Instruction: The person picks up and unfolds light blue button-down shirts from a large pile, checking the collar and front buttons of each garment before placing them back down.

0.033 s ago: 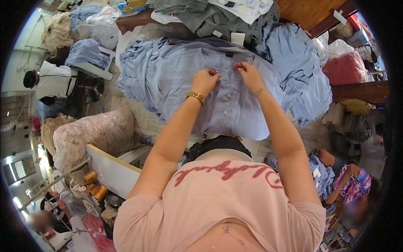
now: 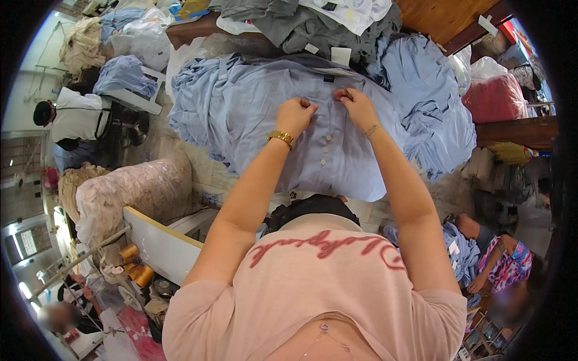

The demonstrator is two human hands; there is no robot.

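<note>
A light blue shirt (image 2: pixel 355 162) lies spread in front of me, its row of small buttons (image 2: pixel 327 146) running toward me and a dark label at its neck. My left hand (image 2: pixel 295 117), with a gold watch on the wrist, is closed in a pinch on the shirt front, left of the buttons. On the other side of the opening, nearer the neck, my right hand (image 2: pixel 360 110) pinches the cloth between thumb and fingers. Fingertip contact is partly hidden by the hands themselves.
Crumpled blue garments (image 2: pixel 430 102) lie to the right, and grey garments (image 2: pixel 301 27) are heaped at the far side. A wrapped cloth bundle (image 2: pixel 135 183) and a white board (image 2: pixel 159 240) stand at the left. Other people are nearby on both sides.
</note>
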